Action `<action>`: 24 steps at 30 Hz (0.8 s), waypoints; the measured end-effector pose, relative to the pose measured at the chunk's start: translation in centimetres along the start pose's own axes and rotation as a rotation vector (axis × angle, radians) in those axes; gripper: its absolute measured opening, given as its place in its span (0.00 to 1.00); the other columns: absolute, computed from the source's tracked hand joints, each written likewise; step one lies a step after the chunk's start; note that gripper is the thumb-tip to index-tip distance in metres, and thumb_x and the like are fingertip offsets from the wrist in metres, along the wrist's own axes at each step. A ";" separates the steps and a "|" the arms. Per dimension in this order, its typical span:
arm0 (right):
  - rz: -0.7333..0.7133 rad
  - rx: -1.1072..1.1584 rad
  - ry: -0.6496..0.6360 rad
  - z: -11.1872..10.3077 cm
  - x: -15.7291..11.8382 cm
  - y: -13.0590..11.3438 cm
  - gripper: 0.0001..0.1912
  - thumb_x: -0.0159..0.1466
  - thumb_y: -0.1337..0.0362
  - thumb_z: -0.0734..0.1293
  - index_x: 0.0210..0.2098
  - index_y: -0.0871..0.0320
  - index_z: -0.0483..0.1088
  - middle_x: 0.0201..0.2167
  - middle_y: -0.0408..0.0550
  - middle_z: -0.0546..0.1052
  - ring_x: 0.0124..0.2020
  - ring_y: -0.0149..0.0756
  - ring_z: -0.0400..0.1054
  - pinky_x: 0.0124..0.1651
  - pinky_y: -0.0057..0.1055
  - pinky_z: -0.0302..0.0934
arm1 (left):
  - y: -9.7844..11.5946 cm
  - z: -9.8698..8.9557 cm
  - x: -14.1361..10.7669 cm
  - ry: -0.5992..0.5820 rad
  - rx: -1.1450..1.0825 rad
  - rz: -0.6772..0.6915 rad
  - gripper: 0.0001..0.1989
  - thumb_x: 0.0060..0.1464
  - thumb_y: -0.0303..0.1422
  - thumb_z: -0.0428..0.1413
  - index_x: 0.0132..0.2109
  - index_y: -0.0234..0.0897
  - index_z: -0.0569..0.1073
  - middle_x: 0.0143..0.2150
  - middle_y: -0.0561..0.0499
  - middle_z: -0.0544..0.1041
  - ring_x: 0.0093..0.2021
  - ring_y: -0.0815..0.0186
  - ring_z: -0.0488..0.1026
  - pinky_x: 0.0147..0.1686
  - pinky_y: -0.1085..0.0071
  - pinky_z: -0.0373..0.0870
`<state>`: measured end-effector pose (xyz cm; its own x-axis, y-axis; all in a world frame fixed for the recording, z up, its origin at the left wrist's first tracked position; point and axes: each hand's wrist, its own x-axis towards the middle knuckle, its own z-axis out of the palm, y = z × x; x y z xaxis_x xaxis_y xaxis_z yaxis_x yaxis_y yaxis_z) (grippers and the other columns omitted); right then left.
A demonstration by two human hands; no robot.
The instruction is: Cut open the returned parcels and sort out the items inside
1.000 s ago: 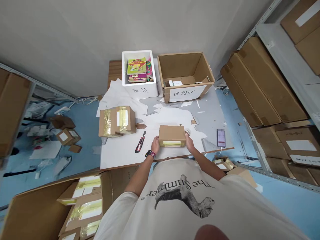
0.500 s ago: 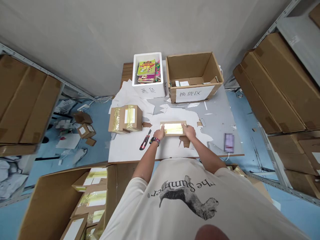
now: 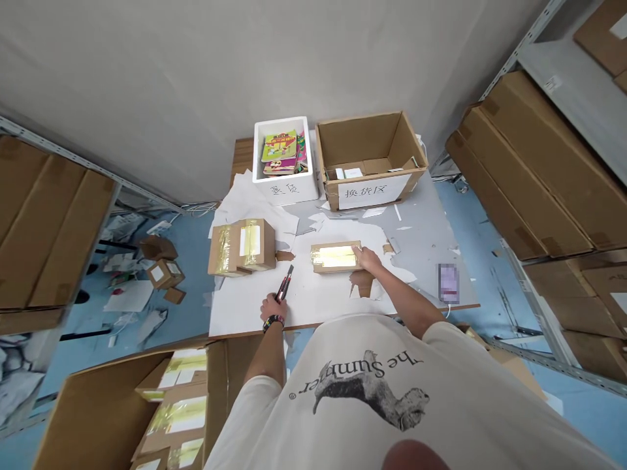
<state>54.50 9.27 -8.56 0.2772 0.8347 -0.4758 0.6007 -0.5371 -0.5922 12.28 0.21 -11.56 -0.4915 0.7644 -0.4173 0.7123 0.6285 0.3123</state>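
Taped carton sits near the left edge of the table. Left hand, near the front edge, curled closed around a red-and-black box cutter. Right hand open, fingers resting on the right end of a second taped carton, mid-table.

Room to pass lies over the white paper between the utility knife and the small taped carton, while the taped parcels stand left and the white foam box and cardboard box block the far side.
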 end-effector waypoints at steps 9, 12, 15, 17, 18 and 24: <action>-0.371 0.336 0.260 2.4 -8.6 0.9 0.22 0.75 0.45 0.66 0.57 0.53 0.80 0.50 0.56 0.84 0.51 0.50 0.80 0.58 0.49 0.77 | 4.9 2.5 -4.7 -0.091 -0.471 0.075 0.22 0.75 0.49 0.50 0.59 0.37 0.76 0.48 0.41 0.86 0.45 0.57 0.86 0.48 0.61 0.83; -0.361 0.508 -0.068 4.8 -10.9 -0.9 0.30 0.69 0.45 0.73 0.66 0.50 0.76 0.52 0.53 0.86 0.44 0.46 0.83 0.49 0.44 0.81 | 8.1 3.0 -9.0 -0.184 -0.542 0.462 0.22 0.70 0.52 0.60 0.58 0.41 0.79 0.49 0.43 0.86 0.47 0.56 0.85 0.53 0.58 0.83; -0.258 0.654 -0.157 5.0 -11.1 -2.3 0.32 0.71 0.45 0.71 0.69 0.50 0.72 0.48 0.50 0.86 0.34 0.42 0.83 0.39 0.41 0.82 | 10.6 1.8 -10.6 -0.177 -0.438 0.821 0.16 0.70 0.50 0.63 0.54 0.45 0.83 0.54 0.43 0.86 0.57 0.51 0.83 0.65 0.51 0.78; -0.195 0.679 -0.128 3.6 -10.5 -2.1 0.32 0.72 0.44 0.67 0.69 0.52 0.70 0.42 0.46 0.85 0.28 0.38 0.80 0.33 0.36 0.79 | 12.0 0.4 -9.5 -0.051 -0.384 0.904 0.18 0.72 0.47 0.62 0.61 0.44 0.82 0.63 0.40 0.83 0.67 0.48 0.78 0.72 0.47 0.72; -0.182 0.665 -0.100 2.6 -10.0 -1.7 0.33 0.72 0.44 0.67 0.70 0.53 0.69 0.41 0.45 0.84 0.26 0.36 0.78 0.31 0.34 0.78 | 12.7 -0.2 -8.3 0.003 -0.359 0.919 0.24 0.70 0.46 0.64 0.68 0.43 0.78 0.69 0.38 0.79 0.72 0.46 0.74 0.75 0.45 0.68; -0.179 0.370 0.105 -2.7 -5.8 -0.1 0.32 0.75 0.50 0.63 0.75 0.53 0.66 0.50 0.49 0.85 0.30 0.38 0.79 0.39 0.35 0.79 | 17.3 -0.5 0.9 -0.269 -0.170 0.953 0.70 0.44 0.45 0.80 0.86 0.39 0.54 0.87 0.29 0.52 0.86 0.33 0.50 0.82 0.38 0.55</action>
<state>54.86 4.83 -3.99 0.2795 0.9163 -0.2867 0.3422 -0.3741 -0.8619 23.87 11.83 -6.09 0.3905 0.9149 -0.1022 0.6587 -0.2001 0.7253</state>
